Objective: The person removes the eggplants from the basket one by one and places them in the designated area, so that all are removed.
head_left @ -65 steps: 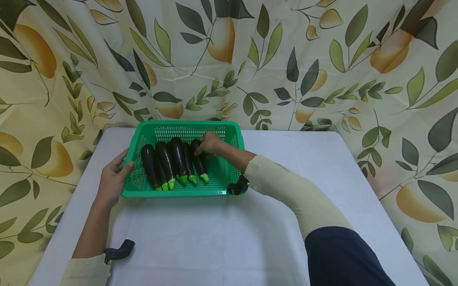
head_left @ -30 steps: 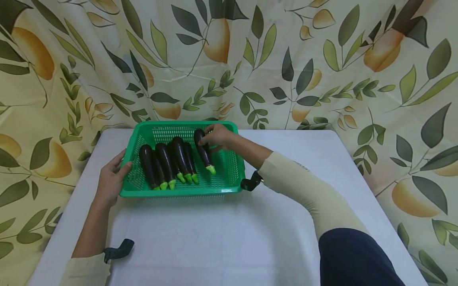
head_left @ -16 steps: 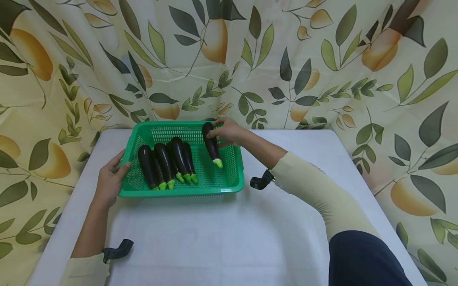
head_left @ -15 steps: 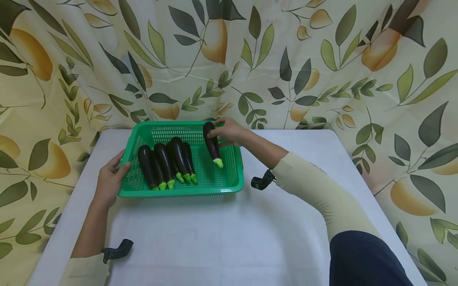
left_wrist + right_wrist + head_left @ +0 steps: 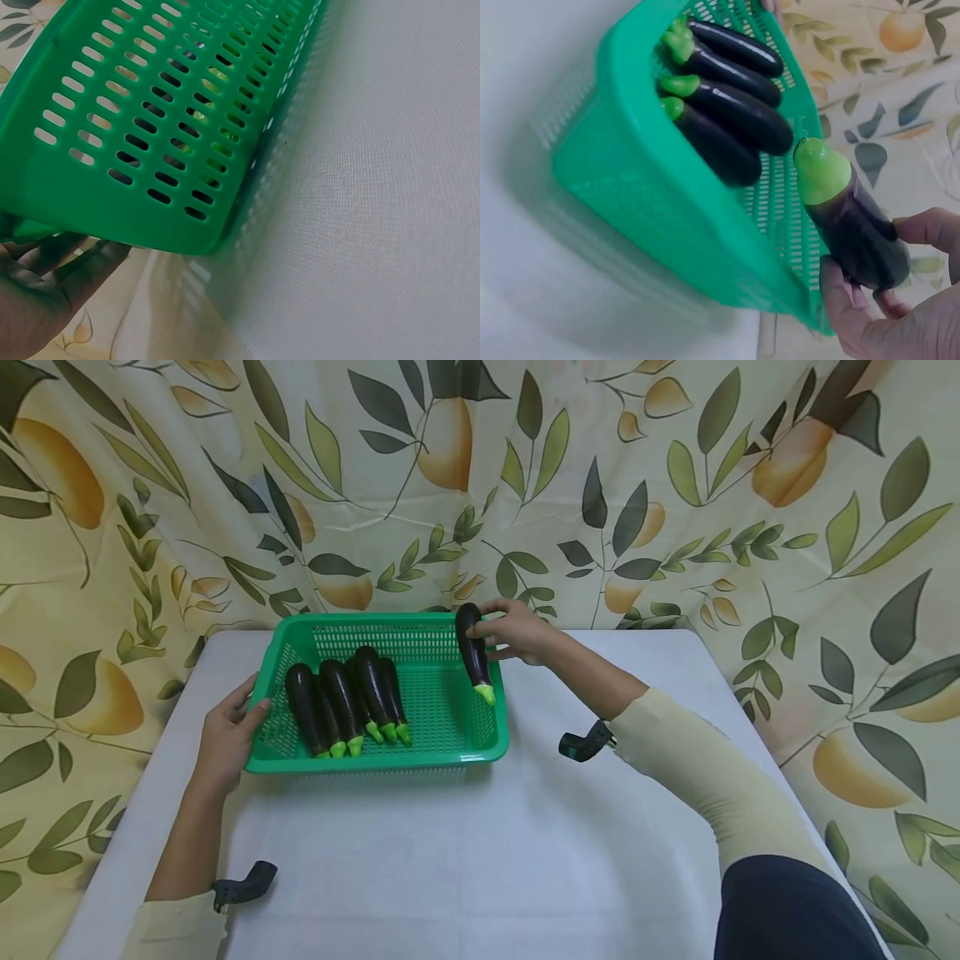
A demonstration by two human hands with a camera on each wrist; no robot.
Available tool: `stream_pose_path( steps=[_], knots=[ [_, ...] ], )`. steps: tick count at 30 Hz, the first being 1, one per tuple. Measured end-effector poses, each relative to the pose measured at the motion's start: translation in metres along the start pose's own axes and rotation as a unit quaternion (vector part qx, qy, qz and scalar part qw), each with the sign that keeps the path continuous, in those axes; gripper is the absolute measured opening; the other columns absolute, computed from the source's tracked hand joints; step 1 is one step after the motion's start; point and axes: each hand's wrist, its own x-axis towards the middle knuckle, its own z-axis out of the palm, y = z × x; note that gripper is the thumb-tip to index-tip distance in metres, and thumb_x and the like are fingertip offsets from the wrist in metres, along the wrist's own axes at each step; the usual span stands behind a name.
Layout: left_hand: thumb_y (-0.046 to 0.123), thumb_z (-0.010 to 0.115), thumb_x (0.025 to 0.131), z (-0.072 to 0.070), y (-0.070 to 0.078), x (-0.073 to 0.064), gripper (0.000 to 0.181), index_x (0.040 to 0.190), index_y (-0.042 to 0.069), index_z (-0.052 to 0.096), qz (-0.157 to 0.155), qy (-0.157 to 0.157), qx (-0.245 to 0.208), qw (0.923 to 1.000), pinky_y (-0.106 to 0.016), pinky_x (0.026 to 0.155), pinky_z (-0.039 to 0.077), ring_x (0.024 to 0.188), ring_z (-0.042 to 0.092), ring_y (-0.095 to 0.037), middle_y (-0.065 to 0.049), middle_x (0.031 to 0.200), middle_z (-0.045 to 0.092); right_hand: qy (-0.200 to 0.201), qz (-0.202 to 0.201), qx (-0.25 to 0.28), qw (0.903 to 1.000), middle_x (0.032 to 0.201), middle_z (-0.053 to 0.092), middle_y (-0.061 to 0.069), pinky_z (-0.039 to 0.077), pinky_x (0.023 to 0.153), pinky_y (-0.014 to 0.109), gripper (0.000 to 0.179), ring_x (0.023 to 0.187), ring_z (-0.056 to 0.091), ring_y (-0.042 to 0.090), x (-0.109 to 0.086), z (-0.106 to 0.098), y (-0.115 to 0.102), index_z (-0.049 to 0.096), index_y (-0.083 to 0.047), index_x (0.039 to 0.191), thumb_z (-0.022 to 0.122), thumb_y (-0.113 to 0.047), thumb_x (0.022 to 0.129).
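My right hand (image 5: 522, 632) grips a dark purple eggplant (image 5: 472, 647) between thumb and fingers, over the right end of the green plastic basket (image 5: 382, 766). The eggplant's green stem end points down toward the front; in the right wrist view that green cap (image 5: 821, 176) faces the camera. My left hand (image 5: 223, 739) holds the basket's left rim, thumb on the upper edge and fingers along the outside. Several more eggplants (image 5: 303, 706) lie side by side in the left half of the basket, stems toward me.
The basket stands near the back of a table with a white cloth (image 5: 465, 860). Behind it hangs a curtain (image 5: 465, 577) printed with fruit and leaves. A black wrist camera (image 5: 585, 743) sits on the right forearm, another camera (image 5: 246, 885) on the left.
My right hand has lifted the eggplant from beside the others and carried it right, to the basket's right rim. The left hand keeps its hold on the basket.
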Motion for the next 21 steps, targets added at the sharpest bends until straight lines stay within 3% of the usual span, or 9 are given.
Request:
stream_pose_path(
  steps=[6, 15, 21],
  knots=[
    [0.032, 0.052, 0.113, 0.0, 0.0, -0.001, 0.063, 0.165, 0.004, 0.031, 0.001, 0.003, 0.0, 1.0, -0.015, 0.079, 0.054, 0.1, 0.06, 0.006, -0.032, 0.155, 0.045, 0.013, 0.0, 0.013, 0.9998, 0.141, 0.052, 0.025, 0.05, 0.104, 0.054, 0.057, 0.127, 0.057, 0.042, -0.006, -0.018, 0.011, 0.039, 0.002, 0.153, 0.062, -0.003, 0.102],
    [0.032, 0.052, 0.113, 0.0, 0.0, 0.001, 0.063, 0.165, 0.005, 0.031, -0.002, 0.003, 0.004, 1.0, -0.014, 0.08, 0.053, 0.103, 0.06, 0.004, -0.031, 0.155, 0.045, 0.025, -0.001, 0.048, 0.9985, 0.15, 0.042, 0.027, 0.044, 0.109, 0.057, 0.055, 0.135, 0.048, 0.047, -0.014, -0.043, 0.031, 0.035, 0.006, 0.152, 0.058, -0.003, 0.103],
    [0.033, 0.053, 0.112, 0.0, -0.002, 0.001, 0.063, 0.165, 0.006, 0.032, -0.006, 0.006, 0.005, 1.0, -0.013, 0.08, 0.053, 0.105, 0.059, 0.003, -0.031, 0.156, 0.044, 0.038, 0.028, 0.073, 0.9962, 0.154, 0.04, 0.028, 0.04, 0.113, 0.058, 0.05, 0.139, 0.045, 0.048, -0.016, -0.056, 0.047, 0.036, 0.008, 0.15, 0.056, -0.003, 0.105]
  ],
)
